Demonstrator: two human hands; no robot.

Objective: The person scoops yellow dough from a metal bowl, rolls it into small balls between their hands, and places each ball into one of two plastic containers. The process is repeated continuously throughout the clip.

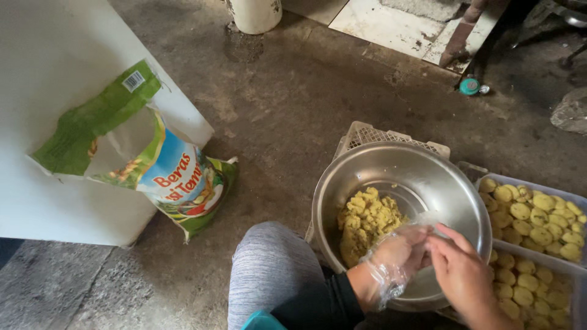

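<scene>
A large steel bowl [452,189] rests on a pale plastic crate [370,134] and holds a lump of yellow dough [365,223]. My left hand [394,256], covered by a thin clear plastic glove, hovers over the bowl's near side. My bare right hand [461,269] touches the left hand's fingertips, pinching at the glove there. Whether a bit of dough sits between the fingers is hidden. Two trays of round yellow dough pieces lie to the right: a far tray [575,198] and a near tray [572,269].
A torn green rice sack [153,165] leans on a white board [49,73] at the left. My knee in grey leggings [269,275] is beside the bowl. A white bucket [254,15], a small teal cap [469,85] and a stone [572,113] lie on the concrete floor.
</scene>
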